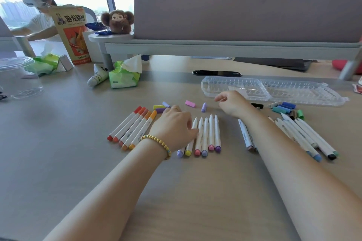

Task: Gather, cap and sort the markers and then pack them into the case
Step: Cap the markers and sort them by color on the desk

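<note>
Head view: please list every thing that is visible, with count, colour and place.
capped markers: five, red to orange, left of left hand
uncapped markers: six, purple, yellow, pink ends, centre
right marker pile: count unclear, mixed, under right forearm
loose caps: several, pink, purple, yellow, blue, green, beyond the markers
case: one, clear, open, empty, far right
tissue packs: two, green, far left
plush toy: one, brown, on shelf
snack bag: one, tan, upright
left hand: on uncapped markers, beaded bracelet
right hand: loosely curled, holds nothing visible
</note>
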A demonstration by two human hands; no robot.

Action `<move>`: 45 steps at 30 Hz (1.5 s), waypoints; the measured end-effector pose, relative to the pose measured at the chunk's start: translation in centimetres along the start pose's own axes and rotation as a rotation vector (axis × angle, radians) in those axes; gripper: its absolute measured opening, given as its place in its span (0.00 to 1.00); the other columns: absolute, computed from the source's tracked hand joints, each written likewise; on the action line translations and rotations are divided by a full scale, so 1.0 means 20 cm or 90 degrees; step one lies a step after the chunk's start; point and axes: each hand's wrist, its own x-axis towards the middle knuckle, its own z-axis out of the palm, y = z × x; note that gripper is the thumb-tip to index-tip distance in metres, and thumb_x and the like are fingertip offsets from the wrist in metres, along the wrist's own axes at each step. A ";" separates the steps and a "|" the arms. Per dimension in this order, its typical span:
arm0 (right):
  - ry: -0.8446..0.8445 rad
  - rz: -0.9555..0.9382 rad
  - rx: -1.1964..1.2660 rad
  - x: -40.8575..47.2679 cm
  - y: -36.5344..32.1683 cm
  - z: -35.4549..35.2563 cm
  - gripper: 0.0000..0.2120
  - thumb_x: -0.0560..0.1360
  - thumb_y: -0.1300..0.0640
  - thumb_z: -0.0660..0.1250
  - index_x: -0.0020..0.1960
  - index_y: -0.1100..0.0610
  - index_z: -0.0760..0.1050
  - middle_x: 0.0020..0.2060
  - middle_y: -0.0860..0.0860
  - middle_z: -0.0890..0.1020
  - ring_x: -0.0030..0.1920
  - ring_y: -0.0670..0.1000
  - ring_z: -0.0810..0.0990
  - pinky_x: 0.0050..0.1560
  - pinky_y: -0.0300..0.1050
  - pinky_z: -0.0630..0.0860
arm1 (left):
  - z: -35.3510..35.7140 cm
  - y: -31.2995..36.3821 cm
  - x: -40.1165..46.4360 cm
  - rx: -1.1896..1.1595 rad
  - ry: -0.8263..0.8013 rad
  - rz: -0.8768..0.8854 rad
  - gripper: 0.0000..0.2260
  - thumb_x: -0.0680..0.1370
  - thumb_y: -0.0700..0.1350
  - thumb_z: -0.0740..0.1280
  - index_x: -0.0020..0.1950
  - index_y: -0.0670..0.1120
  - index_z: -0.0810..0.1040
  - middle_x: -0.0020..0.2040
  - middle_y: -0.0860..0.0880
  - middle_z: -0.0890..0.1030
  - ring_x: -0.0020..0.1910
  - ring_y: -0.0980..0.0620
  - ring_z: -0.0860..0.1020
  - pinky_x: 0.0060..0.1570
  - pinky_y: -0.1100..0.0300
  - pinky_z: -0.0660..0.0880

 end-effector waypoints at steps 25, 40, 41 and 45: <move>0.028 -0.321 -0.167 0.12 -0.42 0.38 0.10 0.77 0.55 0.61 0.54 0.53 0.80 0.53 0.54 0.76 0.60 0.54 0.69 0.55 0.45 0.67 | -0.17 -0.45 0.09 -0.500 0.139 -0.339 0.12 0.78 0.45 0.59 0.40 0.41 0.76 0.35 0.46 0.76 0.32 0.53 0.73 0.35 0.62 0.72; -0.032 -0.390 -0.439 0.12 -0.60 0.40 0.15 0.77 0.52 0.65 0.60 0.57 0.76 0.58 0.57 0.76 0.59 0.57 0.72 0.57 0.46 0.68 | -0.17 -0.45 0.10 -0.742 0.094 -0.366 0.09 0.80 0.43 0.61 0.43 0.41 0.74 0.39 0.45 0.81 0.36 0.51 0.79 0.40 0.60 0.80; -0.023 -0.382 -0.414 0.12 -0.59 0.39 0.14 0.78 0.52 0.64 0.59 0.57 0.76 0.57 0.57 0.77 0.58 0.57 0.72 0.56 0.46 0.68 | -0.17 -0.45 0.10 -0.747 0.093 -0.364 0.08 0.80 0.43 0.61 0.43 0.41 0.74 0.39 0.45 0.81 0.35 0.51 0.79 0.38 0.60 0.80; 0.000 -0.270 -0.068 0.09 -0.50 0.26 0.13 0.78 0.54 0.63 0.60 0.56 0.71 0.47 0.52 0.79 0.51 0.54 0.75 0.53 0.46 0.68 | -0.17 -0.38 0.08 -0.769 0.051 -0.336 0.08 0.80 0.43 0.61 0.45 0.40 0.73 0.41 0.44 0.82 0.34 0.53 0.81 0.33 0.64 0.80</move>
